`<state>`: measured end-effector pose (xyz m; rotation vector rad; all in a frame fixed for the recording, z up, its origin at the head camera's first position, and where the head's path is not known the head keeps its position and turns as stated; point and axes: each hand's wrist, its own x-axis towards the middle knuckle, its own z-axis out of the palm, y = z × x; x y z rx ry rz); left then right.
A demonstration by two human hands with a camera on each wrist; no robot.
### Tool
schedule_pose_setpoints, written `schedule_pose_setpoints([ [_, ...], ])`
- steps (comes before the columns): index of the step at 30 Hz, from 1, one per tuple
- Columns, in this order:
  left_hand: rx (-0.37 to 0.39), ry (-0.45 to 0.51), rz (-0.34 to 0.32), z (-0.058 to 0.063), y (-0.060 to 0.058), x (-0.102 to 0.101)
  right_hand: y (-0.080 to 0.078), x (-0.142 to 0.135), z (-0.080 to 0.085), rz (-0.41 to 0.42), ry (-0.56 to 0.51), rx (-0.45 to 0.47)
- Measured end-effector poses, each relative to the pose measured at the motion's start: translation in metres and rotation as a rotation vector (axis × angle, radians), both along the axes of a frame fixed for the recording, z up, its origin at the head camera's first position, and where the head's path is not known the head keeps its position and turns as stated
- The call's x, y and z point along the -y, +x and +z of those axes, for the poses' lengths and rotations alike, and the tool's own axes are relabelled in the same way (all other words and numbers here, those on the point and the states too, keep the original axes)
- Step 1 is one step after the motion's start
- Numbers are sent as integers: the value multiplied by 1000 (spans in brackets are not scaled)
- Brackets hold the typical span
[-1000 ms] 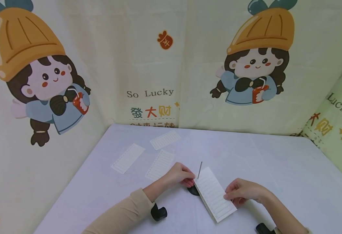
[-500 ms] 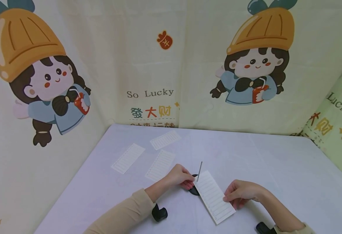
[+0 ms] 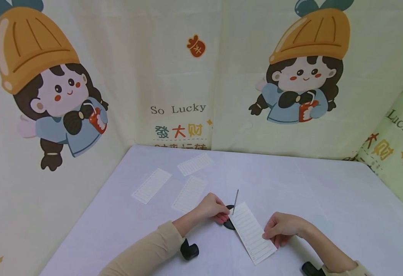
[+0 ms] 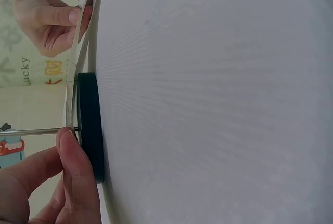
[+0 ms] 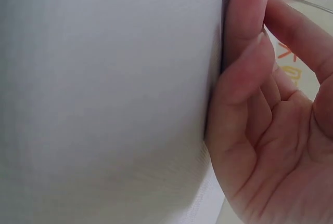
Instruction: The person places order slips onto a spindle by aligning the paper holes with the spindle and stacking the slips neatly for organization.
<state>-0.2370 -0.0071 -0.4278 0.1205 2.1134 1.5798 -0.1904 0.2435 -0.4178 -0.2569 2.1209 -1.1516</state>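
A white ruled paper slip (image 3: 252,234) sits slantwise on a bill spike, whose thin metal rod (image 3: 236,201) rises through its upper end. Beneath that end shows the spike's round black base (image 3: 228,223). My left hand (image 3: 212,208) pinches the slip's upper left corner beside the rod. At the slip's lower right edge, my right hand (image 3: 285,230) holds it between thumb and fingers. In the left wrist view, the slip's edge (image 4: 71,96) lies just above the black base (image 4: 90,130). The right wrist view shows the curled fingers (image 5: 244,73) close to the tabletop.
Three similar ruled slips lie on the white table (image 3: 308,191): one at the left (image 3: 152,186), one farther back (image 3: 195,165), and one near my left forearm (image 3: 189,194). Black wrist-worn pieces show by the left cuff (image 3: 189,250) and right cuff (image 3: 312,269). A printed curtain hangs behind.
The slip has come down slightly on the rod and toward me, uncovering more of the black base. Both hands keep their hold and have shifted only a little.
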Motion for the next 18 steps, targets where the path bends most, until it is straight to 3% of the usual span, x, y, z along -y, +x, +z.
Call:
schedule_pose_setpoints([
  [6,0,6,4,0,0,0,0,0,-1,10,0,-3],
  [14,-2,17,-41,2,-5,7,0,1,1,4,16,-8],
  [16,-68,-12,-53,3,-8,11,0,2,1,3,18,-7],
  [18,-184,-78,-62,5,-13,17,0,2,0,2,21,-8],
])
